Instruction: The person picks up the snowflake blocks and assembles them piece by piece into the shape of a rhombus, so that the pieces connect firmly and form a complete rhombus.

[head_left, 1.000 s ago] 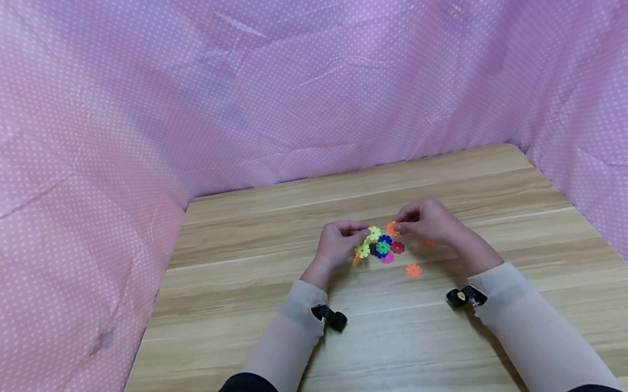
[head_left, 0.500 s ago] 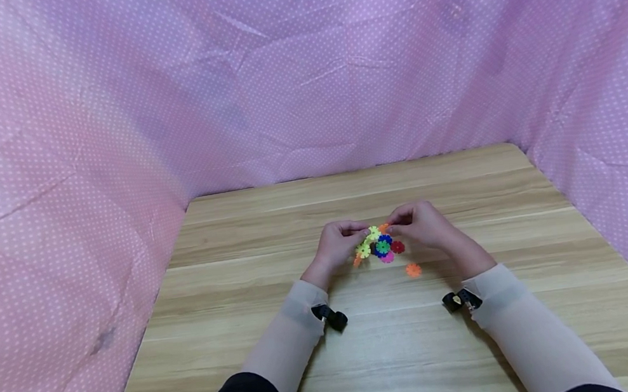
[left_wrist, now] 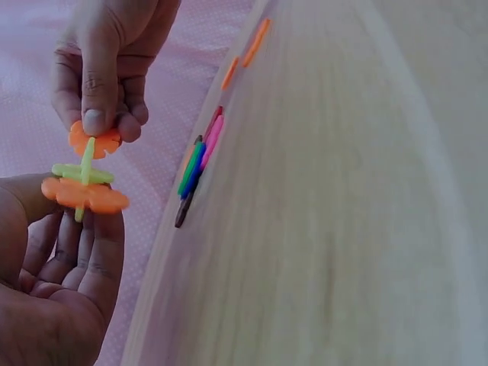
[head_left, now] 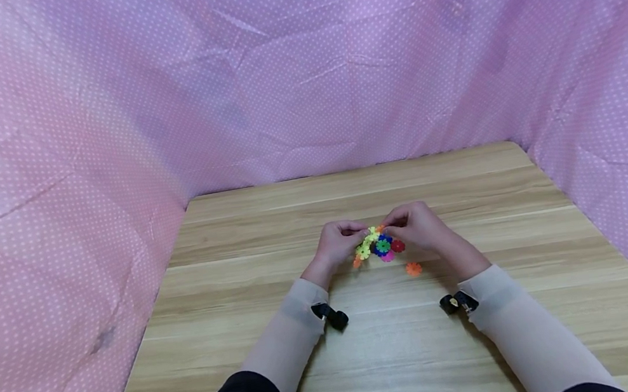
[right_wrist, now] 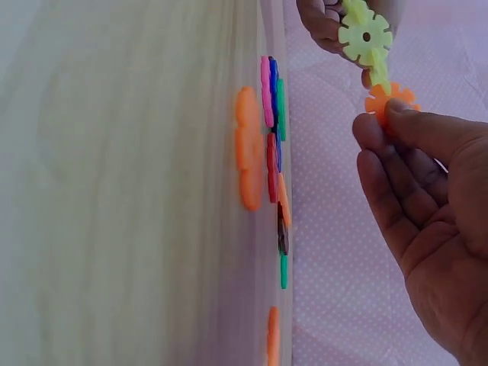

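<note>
Above the table, my left hand [head_left: 335, 245] grips a small chain of notched flower-shaped discs. Yellow discs [right_wrist: 366, 36] are slotted crosswise in it, and an orange disc [left_wrist: 85, 195] sits at the end by the left fingers. Between thumb and fingers, my right hand [head_left: 417, 226] pinches another orange disc [right_wrist: 390, 101]. Its edge meets the tip of a yellow disc in both wrist views; how deep the slots engage I cannot tell. In the head view the right fingers partly cover this disc.
On the wooden table [head_left: 365, 356] lies a cluster of loose discs, among them a green disc [head_left: 382, 246], a red disc [head_left: 398, 246] and a pink disc [head_left: 387, 257]. A separate orange disc [head_left: 413, 269] lies nearer me. Pink dotted cloth [head_left: 303, 95] hangs around the table.
My right hand has moved left, bringing its orange disc against the yellow end of the chain. The left hand has stayed nearly still.
</note>
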The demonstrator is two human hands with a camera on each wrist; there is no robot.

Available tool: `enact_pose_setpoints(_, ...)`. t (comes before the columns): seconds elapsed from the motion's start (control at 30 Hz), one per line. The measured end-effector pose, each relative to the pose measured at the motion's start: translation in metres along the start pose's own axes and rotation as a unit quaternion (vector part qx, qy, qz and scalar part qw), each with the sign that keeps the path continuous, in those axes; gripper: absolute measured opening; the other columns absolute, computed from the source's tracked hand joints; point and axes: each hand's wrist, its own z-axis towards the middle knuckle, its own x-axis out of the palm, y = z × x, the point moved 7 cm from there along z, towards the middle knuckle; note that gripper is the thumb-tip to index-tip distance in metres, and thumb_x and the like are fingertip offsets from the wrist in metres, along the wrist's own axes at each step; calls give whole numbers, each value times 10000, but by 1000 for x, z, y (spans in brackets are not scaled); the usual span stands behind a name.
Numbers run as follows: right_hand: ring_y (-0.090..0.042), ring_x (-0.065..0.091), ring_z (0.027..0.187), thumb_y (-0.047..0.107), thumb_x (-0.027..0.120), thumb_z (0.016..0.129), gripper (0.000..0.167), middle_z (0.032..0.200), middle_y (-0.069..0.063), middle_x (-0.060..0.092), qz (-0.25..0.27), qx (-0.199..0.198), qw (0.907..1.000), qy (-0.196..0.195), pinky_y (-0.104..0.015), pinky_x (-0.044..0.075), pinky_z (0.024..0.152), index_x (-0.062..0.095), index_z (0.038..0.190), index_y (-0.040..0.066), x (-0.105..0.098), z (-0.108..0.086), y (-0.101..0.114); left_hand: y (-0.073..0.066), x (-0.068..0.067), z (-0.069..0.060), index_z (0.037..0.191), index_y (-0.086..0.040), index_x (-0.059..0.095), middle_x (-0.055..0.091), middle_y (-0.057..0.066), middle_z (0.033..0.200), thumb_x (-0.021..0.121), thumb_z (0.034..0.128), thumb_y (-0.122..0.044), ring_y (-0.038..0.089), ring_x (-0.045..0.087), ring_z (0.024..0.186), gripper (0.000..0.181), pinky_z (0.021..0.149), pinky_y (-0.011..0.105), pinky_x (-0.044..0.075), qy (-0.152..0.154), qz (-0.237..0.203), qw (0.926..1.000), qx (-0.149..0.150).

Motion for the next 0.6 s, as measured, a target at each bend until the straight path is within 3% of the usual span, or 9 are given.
enact_pose_setpoints(0.13, -197, 714, 858, 73, 793, 946, 156, 974, -25, 768, -230, 198, 9994, 168, -348, 619, 724, 799, 1102, 82, 1, -1, -3, 0, -2, 0, 1022, -123, 829, 781, 6, 1003, 791, 961, -170, 163, 716, 918, 85, 800, 289, 599, -53, -58, 9999, -100)
enact_pose_setpoints(0.27, -194, 688, 921, 33, 767, 949, 294, 1010, -27, 733, -694, 522, 9941, 646, -370, 608, 807, 730, 1241, 52, 4, -5, -10, 2, -5, 0, 1031, -147, 834, 782, -8, 1012, 793, 961, -194, 155, 719, 936, 94, 803, 288, 597, -138, -44, 9997, -171)
enact_pose_setpoints(0.47, -190, 671, 876, 68, 764, 965, 135, 962, -13, 724, -1101, 796, 9830, 1232, -372, 598, 803, 778, 1098, 79, 6, -14, -17, 4, -5, 0, 1032, -130, 823, 776, 9, 1013, 800, 954, -194, 161, 720, 929, 103, 806, 300, 603, -159, -150, 9994, -286)
enact_pose_setpoints(0.6, -187, 639, 866, 97, 813, 931, 169, 970, -2, 708, -1323, 701, 9799, 1316, -361, 587, 780, 801, 1099, 89, 4, -16, -16, 4, -4, -1, 1041, -93, 802, 780, 44, 993, 802, 949, -179, 178, 729, 901, 126, 803, 319, 615, -115, -314, 9988, -357)
